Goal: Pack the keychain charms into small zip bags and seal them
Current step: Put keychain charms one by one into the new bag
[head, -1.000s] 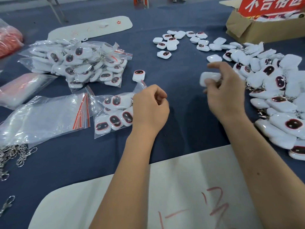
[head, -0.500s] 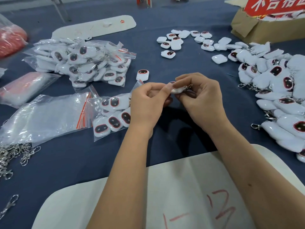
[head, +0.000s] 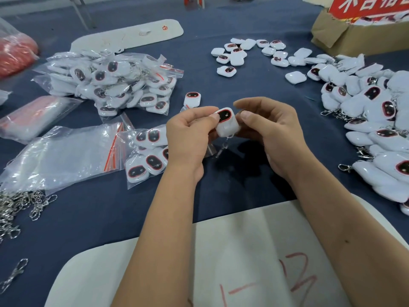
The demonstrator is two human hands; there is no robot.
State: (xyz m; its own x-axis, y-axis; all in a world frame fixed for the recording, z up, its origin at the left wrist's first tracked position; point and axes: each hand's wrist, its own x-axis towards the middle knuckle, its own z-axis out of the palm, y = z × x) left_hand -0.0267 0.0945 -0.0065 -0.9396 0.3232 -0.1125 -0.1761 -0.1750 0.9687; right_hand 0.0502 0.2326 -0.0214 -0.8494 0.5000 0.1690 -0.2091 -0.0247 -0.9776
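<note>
1. Both hands were raised just above the dark blue cloth-covered table (head: 254,91), meeting at centre frame.
2. Left hand (head: 188,138) had its fingers curled, thumb tip pressed on the top face of a white rounded-square plastic keychain charm with a red-rimmed black oval (head: 226,121).
3. Right hand (head: 272,134) gripped the same charm from the opposite side, thumb against its right edge, fingers curled behind it.
4. The charm sat tilted between the two hands, oval face up; a short silver chain (head: 223,147) hung from its lower edge.
5. Just left of the left hand lay a small clear zip bag part-filled with charms (head: 146,151), on the cloth; whether the left hand also touched it could not be told.
6. Further left: a flat stack of empty clear zip bags with red seal strips (head: 62,156), and behind it a heap of filled bags (head: 115,83).
7. One loose charm (head: 192,99) lay face up just beyond the hands.
8. A large pile of unpacked white charms (head: 376,120) covered the right side; a smaller scatter (head: 250,54) lay toward the far edge.
9. Loose silver clasps (head: 22,207) lay at the left edge.
10. A brown cardboard box (head: 358,38) stood at far right.
</note>
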